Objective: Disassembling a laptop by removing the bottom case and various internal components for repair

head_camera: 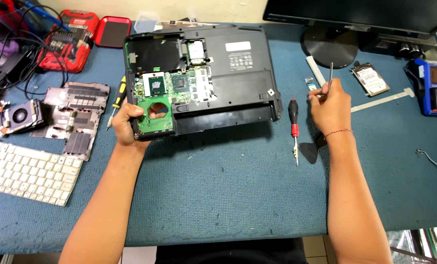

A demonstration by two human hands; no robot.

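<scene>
Two bare forearms without sleeves. The left hand (126, 124) wears nothing. The right hand (330, 106) has a thin red string bracelet (339, 132) around its wrist. No rings or gloves show.

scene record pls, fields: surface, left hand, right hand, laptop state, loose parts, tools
surface: blue mat
left hand: left hand grips the laptop's near-left corner, lifting it
right hand: right hand holds metal tweezers, clear of the laptop
laptop state: laptop upside down, bottom cover off, green motherboard exposed
loose parts: cooling fan, removed cover panel, white keyboard, hard drive
tools: red-handled screwdriver, yellow-handled screwdriver, black pick
</scene>
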